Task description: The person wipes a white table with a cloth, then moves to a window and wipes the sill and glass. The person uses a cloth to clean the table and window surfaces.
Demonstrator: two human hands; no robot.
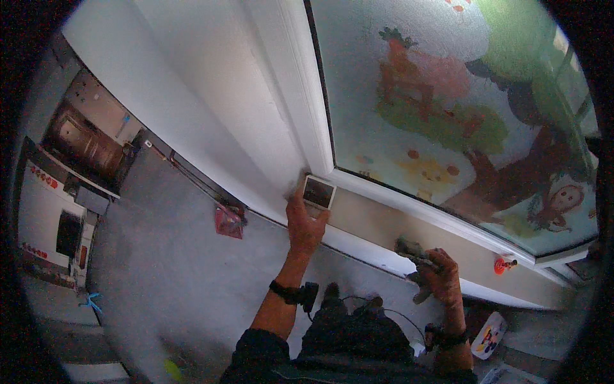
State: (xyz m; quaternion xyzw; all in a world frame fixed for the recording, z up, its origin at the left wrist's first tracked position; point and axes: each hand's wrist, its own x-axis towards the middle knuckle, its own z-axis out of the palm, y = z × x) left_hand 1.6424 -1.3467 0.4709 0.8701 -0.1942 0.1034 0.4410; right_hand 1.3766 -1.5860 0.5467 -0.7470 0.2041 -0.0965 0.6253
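Note:
At the left end of the beige windowsill (pixel 368 219), my left hand (pixel 307 224) grips a small square box (pixel 319 191) with a pale rim and a dark inside. Its fingers wrap the near and left sides of the box. Farther right, my right hand (pixel 443 275) is closed round a crumpled grey-green cloth (pixel 412 248), held by the sill's front edge. Part of the cloth hangs below the fingers.
A white-framed window (pixel 448 115) with cartoon film rises behind the sill. A small red object (pixel 502 265) stands at the sill's right. On the floor are a red dustpan-like item (pixel 229 221) and, at lower right, a white container (pixel 488 335) with coloured patches. Thin cables hang near my legs.

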